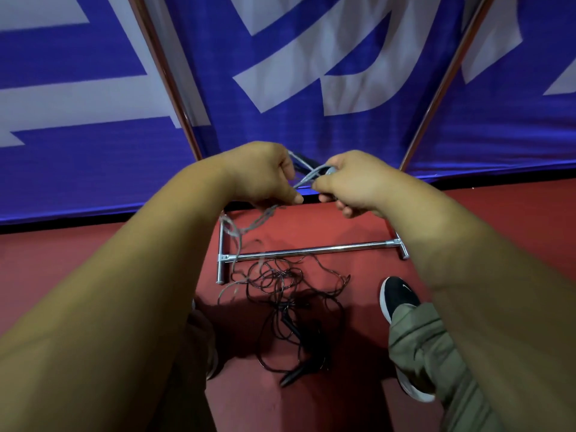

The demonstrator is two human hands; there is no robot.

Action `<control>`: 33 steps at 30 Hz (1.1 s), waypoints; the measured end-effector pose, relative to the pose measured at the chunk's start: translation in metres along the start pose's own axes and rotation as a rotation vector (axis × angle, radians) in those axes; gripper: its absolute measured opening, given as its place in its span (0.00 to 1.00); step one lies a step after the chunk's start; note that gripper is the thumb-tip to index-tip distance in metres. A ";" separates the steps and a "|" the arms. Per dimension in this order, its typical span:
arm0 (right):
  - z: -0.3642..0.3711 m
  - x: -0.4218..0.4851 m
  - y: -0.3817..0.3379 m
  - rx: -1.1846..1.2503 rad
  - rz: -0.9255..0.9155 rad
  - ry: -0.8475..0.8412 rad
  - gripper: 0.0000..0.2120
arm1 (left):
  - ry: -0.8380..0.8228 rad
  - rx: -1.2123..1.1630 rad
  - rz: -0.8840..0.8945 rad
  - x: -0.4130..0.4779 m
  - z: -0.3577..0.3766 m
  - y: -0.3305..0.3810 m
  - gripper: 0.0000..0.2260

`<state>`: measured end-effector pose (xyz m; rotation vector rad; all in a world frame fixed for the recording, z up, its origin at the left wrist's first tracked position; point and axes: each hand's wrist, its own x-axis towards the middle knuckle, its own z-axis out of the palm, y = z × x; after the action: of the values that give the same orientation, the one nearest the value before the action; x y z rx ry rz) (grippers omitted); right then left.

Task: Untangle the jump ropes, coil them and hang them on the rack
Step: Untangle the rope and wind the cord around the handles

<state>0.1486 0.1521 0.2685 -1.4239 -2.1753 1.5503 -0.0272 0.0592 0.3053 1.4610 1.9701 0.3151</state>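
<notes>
White lettering on the blue banner (pixel 311 129) is showing too cropped to read. The left hand (pixel 265 179) and the right hand (pixel 352 185) are both pinching the grey jump rope (pixel 307 179), its strands slanting between them, then drooping down-left over the chrome base of the rack (pixel 311 251). Black ropes (pixel 288 324) are lying tangled on the floor (pixel 93 260) by a shoe (pixel 397 296).

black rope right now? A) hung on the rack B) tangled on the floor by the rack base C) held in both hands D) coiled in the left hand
B: the black rope lies in a loose tangle on the red floor by the base of the rack, while the left hand and right hand hold the grey rope.
</notes>
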 end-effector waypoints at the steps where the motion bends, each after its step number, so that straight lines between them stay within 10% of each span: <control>1: 0.001 0.002 0.000 0.025 -0.017 0.024 0.08 | 0.008 0.027 -0.045 0.000 0.003 0.001 0.10; 6: 0.002 0.004 -0.005 0.315 -0.034 0.084 0.06 | -0.005 -0.381 -0.128 0.000 0.014 0.004 0.14; 11: 0.000 0.003 -0.004 0.291 -0.035 0.109 0.07 | -0.064 -0.720 0.162 0.000 0.000 -0.002 0.14; 21: -0.011 0.006 -0.003 0.310 -0.058 0.114 0.09 | -0.370 -0.598 0.188 -0.011 -0.013 -0.012 0.15; 27: -0.012 -0.002 -0.008 0.458 -0.048 0.020 0.09 | -0.042 -0.310 -0.096 -0.005 -0.001 0.000 0.05; 33: -0.008 -0.004 -0.018 0.687 0.020 0.087 0.24 | 0.185 -0.670 -0.195 -0.003 0.014 0.016 0.08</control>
<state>0.1441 0.1534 0.2883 -1.2367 -1.3582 1.9265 -0.0054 0.0597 0.3047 0.8265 1.8626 0.9431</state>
